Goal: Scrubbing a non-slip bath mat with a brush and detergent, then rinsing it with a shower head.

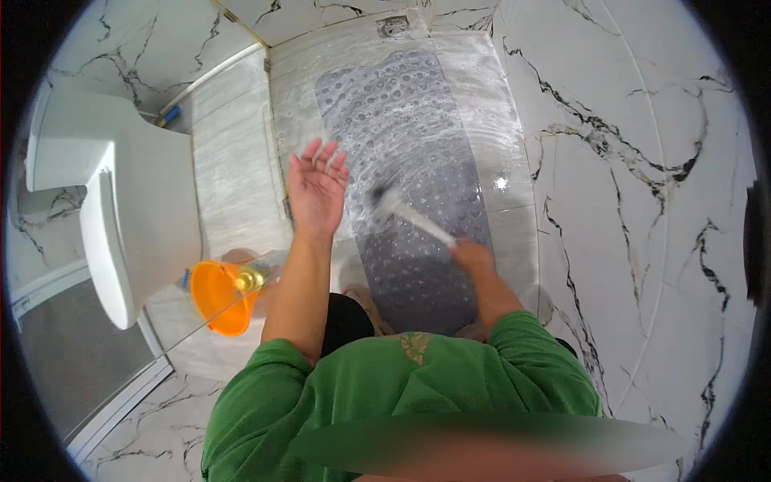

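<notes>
My right hand (473,256) is closed around the pale handle of a scrub brush (421,224). The brush's dark, motion-blurred head meets the left part of a grey-purple rubber bath mat (415,156), which lies lengthwise on the floor before me. Foam and bubbles cover the mat's far half, while its near half is darker and dotted with raised bumps. Raised to the left of the brush, my left hand (318,187) is empty, palm up, its fingers slightly curled.
Marble-patterned walls surround the wet tiled floor (506,150). A floor drain (394,26) lies at the far end. On the left are a glass panel's edge, an orange bucket (223,301), a white toilet (162,211) and a blue-ended object (170,115) behind it.
</notes>
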Demonstrator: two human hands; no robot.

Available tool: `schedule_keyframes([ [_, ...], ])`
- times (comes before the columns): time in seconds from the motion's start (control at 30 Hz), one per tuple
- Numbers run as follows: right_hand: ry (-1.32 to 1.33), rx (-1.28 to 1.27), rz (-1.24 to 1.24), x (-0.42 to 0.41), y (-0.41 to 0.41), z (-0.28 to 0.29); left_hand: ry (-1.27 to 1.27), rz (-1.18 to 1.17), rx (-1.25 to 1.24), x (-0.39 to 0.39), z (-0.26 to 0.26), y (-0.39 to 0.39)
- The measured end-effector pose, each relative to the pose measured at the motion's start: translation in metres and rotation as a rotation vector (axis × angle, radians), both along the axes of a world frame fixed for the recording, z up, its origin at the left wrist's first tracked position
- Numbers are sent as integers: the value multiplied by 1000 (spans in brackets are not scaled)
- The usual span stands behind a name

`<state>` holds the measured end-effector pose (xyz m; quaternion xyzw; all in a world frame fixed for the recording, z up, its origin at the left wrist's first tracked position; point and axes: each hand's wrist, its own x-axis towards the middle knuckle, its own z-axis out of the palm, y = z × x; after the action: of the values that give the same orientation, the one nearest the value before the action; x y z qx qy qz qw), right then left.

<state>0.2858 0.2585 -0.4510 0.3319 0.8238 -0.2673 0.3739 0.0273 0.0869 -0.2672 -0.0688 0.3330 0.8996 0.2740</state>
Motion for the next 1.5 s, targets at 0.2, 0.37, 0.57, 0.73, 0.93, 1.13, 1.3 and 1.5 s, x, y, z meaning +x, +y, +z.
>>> schedule_keyframes([
  [0.2,158,313,-502,91,88,87,-81,-135,-204,29,94,-40],
  [0.37,133,348,-451,107,68,205,-144,-191,-369,35,156,-76],
  [0.57,-18,306,-426,118,28,216,-72,-242,-513,30,191,-96],
  [0.73,82,219,-390,113,18,193,-90,-209,-561,42,194,-108],
  [0.93,-3,319,-338,104,38,179,-182,-167,-479,49,139,-97],
  [1.13,-45,458,-591,95,37,141,-443,-182,-408,79,54,-114],
  [1.3,52,479,-833,91,-15,55,-708,-232,-465,122,15,-122],
  [1.5,40,-25,-349,33,-144,12,-673,-228,-441,114,-47,-130],
])
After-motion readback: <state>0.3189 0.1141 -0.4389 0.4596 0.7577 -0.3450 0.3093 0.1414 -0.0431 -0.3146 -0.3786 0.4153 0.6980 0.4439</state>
